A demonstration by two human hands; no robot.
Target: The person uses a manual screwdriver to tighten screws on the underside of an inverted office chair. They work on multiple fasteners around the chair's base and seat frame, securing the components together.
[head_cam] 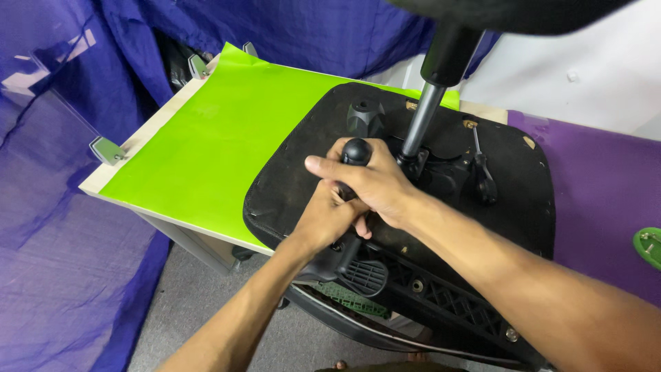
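While both forearms reach in from the near edge of the frame, a person works on an upturned office chair seat (427, 227) lying across the corner of a tabletop (155, 127). Nearest the viewer, the seat's ribbed black plastic frame (441, 296) overhangs the grey floor (200, 303), with bolt heads showing along it. Just beyond, the left hand (323, 220) is closed around the lower part of a black lever (356, 153), and the right hand (375, 186) is wrapped over it from above, fingers curled tight, so that only the lever's round knob shows above the knuckles. How the lever joins the mechanism is hidden under the hands. Judging by the scene, the job looks to be in its middle: the seat is already turned over and the gas cylinder (421, 120) stands seated in the central mechanism, while the lever is being dealt with and nothing shows it finished. The seat's underside is dusty matt black, scuffed at the rim, with a ribbed knob (365, 117) and a second, slimmer handle (482, 169) beside the cylinder. Farther back, a bright green sheet (227, 138) covers the tabletop, a purple cloth (606, 186) lies to the right, and blue fabric (275, 27) hangs behind.
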